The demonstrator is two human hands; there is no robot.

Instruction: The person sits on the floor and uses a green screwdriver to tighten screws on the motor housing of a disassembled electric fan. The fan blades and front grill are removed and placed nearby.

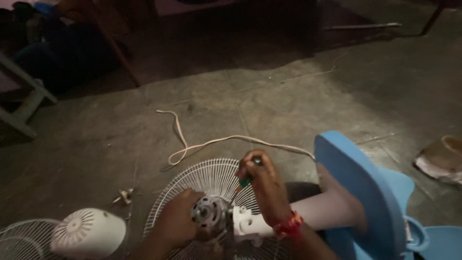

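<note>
Dim grey concrete floor point(298, 96) fills most of the view, with faint joint lines and a pool of light in the middle; the far edge falls into shadow, where dark furniture legs and a pale wooden frame point(21, 103) at the left can just be made out. A white power cord point(202, 142) snakes across the floor toward a pedestal fan lying on its side. Its blue base point(358, 188) stands up on edge at the right, and its white pole point(317, 212) runs leftward to the white neck joint point(245, 224).

No container shows for certain; a brownish object on pale paper point(442, 156) sits at the right edge, too dim to identify.

At the fan's head, the bare metal motor point(208, 213) lies over the white wire grille point(211, 178). The left hand point(178, 222) is cupped against the motor's left side, fingers curled round it and touching it. The right hand point(263, 185), with a red thread band at the wrist, has its fingers closed round the green handle of a screwdriver point(244, 183), whose shaft slants down toward the motor and the neck joint. At the lower left lies a white domed motor cover point(89, 232), beside another wire grille point(19, 238). Small loose bits point(125, 196) lie on the floor just above the cover.
</note>
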